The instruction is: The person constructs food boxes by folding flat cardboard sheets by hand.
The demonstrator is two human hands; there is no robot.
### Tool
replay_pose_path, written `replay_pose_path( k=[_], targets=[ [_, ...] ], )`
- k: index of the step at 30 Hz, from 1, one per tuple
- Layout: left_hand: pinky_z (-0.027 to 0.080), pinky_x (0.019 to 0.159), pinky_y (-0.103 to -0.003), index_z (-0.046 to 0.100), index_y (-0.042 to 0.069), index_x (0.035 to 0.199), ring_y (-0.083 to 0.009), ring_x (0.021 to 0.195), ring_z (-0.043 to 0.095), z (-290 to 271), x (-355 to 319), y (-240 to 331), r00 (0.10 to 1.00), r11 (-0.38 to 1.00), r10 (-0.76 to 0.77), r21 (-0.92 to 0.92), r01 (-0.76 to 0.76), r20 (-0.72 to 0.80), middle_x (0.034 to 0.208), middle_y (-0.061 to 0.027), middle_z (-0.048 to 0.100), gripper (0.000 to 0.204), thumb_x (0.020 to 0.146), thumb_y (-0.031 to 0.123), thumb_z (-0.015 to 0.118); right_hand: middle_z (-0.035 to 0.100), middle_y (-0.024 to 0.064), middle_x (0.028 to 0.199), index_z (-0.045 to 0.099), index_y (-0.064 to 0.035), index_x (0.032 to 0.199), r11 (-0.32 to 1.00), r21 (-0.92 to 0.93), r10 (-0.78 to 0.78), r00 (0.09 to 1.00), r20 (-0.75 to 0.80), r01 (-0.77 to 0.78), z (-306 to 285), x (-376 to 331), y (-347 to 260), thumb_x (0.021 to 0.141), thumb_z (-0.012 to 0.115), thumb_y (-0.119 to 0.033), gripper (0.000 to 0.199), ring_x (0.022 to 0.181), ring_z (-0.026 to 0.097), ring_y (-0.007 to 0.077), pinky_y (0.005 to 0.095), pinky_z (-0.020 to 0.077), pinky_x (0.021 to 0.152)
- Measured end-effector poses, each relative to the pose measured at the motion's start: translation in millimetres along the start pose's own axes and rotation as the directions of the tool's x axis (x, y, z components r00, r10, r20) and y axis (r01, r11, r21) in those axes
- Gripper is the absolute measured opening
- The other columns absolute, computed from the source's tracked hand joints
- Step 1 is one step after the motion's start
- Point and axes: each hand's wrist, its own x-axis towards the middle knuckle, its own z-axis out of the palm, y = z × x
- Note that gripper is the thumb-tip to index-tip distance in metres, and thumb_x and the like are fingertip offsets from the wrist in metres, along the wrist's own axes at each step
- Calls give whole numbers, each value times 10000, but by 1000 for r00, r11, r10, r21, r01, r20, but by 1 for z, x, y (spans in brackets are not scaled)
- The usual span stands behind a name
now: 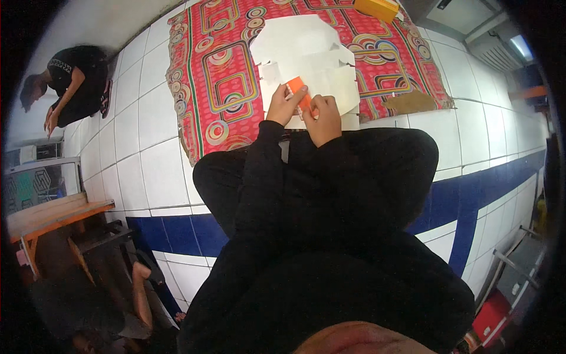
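A flat white cardboard sheet (306, 44) with cut corners and small side flaps lies on the patterned mat in front of my crossed legs. Over its near part, my left hand (283, 107) grips a small orange piece (296, 84), thumb on top. It looks like a packet or label strip with a pale printed edge; its exact kind is unclear. My right hand (326, 119) is closed at the near right end of the same piece, fingers curled and pinching there. The fingertips partly cover the orange piece.
The red patterned mat (227, 76) lies on white floor tiles (162, 159). A yellow box (377, 9) stands at its far right, a torn brown cardboard patch (415, 102) on its right edge. One person (76, 82) crouches far left; another (88, 307) sits near left by a wooden table (59, 218).
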Motion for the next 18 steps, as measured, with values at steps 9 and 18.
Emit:
replay_pose_path(
  k=[9, 18],
  targets=[
    [486, 510, -285, 625, 41, 1055, -143, 627, 586, -35, 27, -21, 865, 949, -278, -256, 181, -418, 877, -57, 621, 415, 852, 398, 684, 681, 168, 808, 662, -67, 1011, 938, -4, 314, 849, 425, -346, 37, -6, 27, 786, 639, -189, 257, 774, 666, 310, 398, 518, 699],
    [568, 587, -290, 660, -53, 1005, -137, 684, 619, -12, 9, -41, 870, 967, -138, -254, 15, -474, 791, -61, 630, 333, 855, 241, 709, 679, 173, 852, 656, -90, 1042, 923, 17, 348, 852, 391, -385, 70, -3, 39, 808, 635, -184, 252, 808, 655, 343, 418, 510, 737]
  ],
)
